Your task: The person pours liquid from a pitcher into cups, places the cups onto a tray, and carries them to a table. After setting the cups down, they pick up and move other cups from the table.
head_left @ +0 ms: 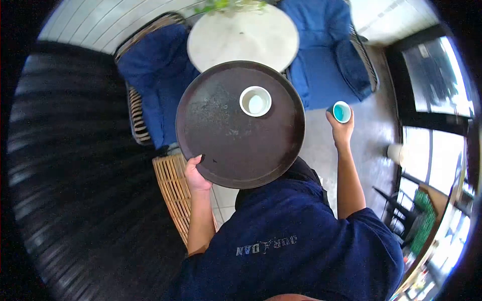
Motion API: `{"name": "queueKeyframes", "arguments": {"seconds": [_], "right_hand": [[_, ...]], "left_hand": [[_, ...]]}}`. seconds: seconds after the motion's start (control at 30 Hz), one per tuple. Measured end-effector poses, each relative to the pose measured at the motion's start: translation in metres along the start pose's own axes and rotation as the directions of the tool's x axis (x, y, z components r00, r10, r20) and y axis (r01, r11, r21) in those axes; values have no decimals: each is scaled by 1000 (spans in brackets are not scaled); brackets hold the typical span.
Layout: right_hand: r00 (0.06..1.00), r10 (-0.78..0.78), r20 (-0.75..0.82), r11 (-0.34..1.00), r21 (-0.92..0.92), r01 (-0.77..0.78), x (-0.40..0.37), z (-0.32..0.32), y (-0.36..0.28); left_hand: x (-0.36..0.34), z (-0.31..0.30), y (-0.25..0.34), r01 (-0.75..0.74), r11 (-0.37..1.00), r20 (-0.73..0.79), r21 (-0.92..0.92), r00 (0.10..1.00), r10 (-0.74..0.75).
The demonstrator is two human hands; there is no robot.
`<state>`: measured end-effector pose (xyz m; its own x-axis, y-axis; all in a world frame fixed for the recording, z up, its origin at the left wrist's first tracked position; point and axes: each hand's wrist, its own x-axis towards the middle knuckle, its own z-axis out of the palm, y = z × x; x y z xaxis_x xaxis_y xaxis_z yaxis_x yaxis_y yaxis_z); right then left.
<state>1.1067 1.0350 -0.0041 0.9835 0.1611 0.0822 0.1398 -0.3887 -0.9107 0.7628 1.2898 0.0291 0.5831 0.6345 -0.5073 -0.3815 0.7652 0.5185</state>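
My left hand grips the near left rim of a round dark brown serving tray, thumb on top and fingers hidden beneath. A small white cup stands upright on the tray, right of its middle, with something pale at the bottom. Off to the right of the tray, my right hand is wrapped round a cup with a white rim and a bright blue-green inside. That cup is held upright, apart from the tray.
Beyond the tray stands a round white table with a green plant at its back. Blue-cushioned chairs flank it on the left and right. A rattan piece is at my left; dark-framed glass panes line the right.
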Motion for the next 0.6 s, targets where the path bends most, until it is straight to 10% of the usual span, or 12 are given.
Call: {"name": "queueKeyframes", "arguments": {"seconds": [0.17,0.23,0.6], "right_hand": [[957,118,-265,988,130,-86,-88,-88,29],[908,53,-416,988,152,12,-233,-58,63],[677,14,-735,997,57,42,-381,35,54]], "left_hand": [[20,11,-29,207,970,175,125,958,-227],[11,-111,-19,240,956,342,170,895,-286],[113,-144,15,403,821,529,403,630,-569]]}}
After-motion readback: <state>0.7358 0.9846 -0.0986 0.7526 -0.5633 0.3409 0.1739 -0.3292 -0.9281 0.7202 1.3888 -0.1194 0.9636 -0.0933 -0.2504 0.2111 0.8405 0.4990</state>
